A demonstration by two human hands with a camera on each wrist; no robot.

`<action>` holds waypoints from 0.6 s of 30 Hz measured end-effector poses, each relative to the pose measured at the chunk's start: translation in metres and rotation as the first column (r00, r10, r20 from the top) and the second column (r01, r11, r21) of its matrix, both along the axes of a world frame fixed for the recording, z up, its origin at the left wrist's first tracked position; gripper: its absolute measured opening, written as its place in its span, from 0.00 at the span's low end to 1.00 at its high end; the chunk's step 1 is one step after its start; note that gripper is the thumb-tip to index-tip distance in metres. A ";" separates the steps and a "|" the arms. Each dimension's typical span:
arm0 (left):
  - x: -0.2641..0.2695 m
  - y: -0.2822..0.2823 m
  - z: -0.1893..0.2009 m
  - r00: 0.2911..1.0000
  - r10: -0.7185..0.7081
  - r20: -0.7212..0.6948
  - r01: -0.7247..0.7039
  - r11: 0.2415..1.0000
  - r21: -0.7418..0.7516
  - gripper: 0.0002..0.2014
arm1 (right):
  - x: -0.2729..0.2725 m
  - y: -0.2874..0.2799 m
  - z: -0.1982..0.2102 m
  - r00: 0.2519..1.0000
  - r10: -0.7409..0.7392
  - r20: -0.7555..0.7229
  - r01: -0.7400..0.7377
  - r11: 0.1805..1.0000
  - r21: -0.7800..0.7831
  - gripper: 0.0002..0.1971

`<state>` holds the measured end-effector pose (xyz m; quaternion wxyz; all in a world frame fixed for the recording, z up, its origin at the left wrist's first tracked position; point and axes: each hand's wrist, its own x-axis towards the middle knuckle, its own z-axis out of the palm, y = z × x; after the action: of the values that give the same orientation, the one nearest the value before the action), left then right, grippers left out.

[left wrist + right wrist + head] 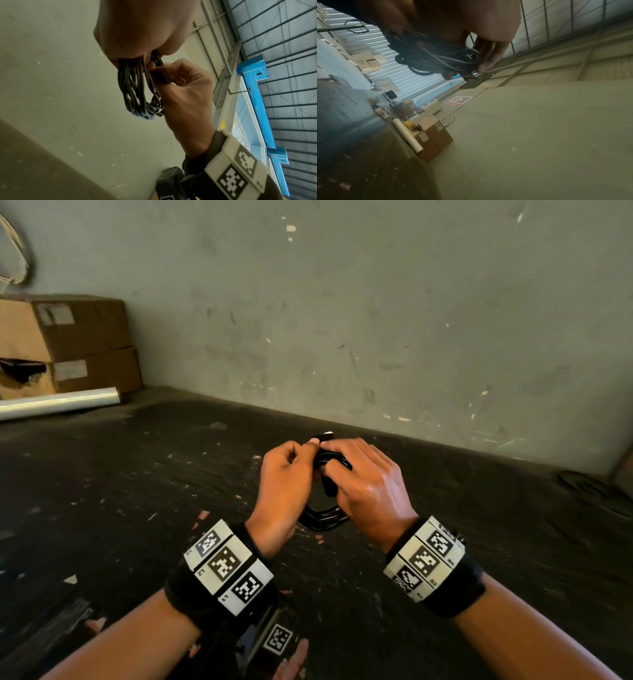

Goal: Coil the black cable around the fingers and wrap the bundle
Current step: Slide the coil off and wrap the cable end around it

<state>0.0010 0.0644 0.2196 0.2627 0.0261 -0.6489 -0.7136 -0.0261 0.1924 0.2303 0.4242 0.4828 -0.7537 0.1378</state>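
The black cable (325, 517) is a bundle of several loops held between both hands above the dark worktop. My left hand (287, 470) grips the bundle's top from the left with curled fingers. My right hand (359, 474) holds it from the right, thumb and fingers pinching the cable. A connector end (325, 436) sticks up between the fingertips. In the left wrist view the cable loops (135, 92) hang below my left palm, and my right hand (181, 86) pinches a strand beside them. The right wrist view shows the cable coil (436, 58) under my right hand's fingers (488, 59).
Cardboard boxes (68, 340) are stacked at the far left against the grey wall (376, 320), with a roll of clear film (58, 402) lying in front of them. The dark, scuffed worktop (137, 491) carries scattered scraps of tape and paper.
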 end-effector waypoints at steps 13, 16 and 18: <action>0.006 0.002 0.002 0.994 -0.095 0.057 0.095 0.995 0.011 0.17 | -0.001 0.006 -0.002 0.999 0.008 -0.036 -0.008 1.000 -0.007 0.02; 0.005 0.002 0.001 0.997 -0.078 0.020 0.077 0.997 0.013 0.17 | -0.001 0.009 0.000 1.000 0.015 -0.019 -0.015 1.000 0.027 0.06; 0.002 0.002 0.000 0.998 -0.068 0.012 0.067 0.997 0.026 0.17 | -0.004 0.013 0.003 0.999 0.035 -0.002 -0.035 0.998 0.055 0.09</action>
<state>0.0034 0.0669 0.2197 0.2340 0.0120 -0.6418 -0.7302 -0.0298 0.2054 0.2334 0.4094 0.5077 -0.7479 0.1238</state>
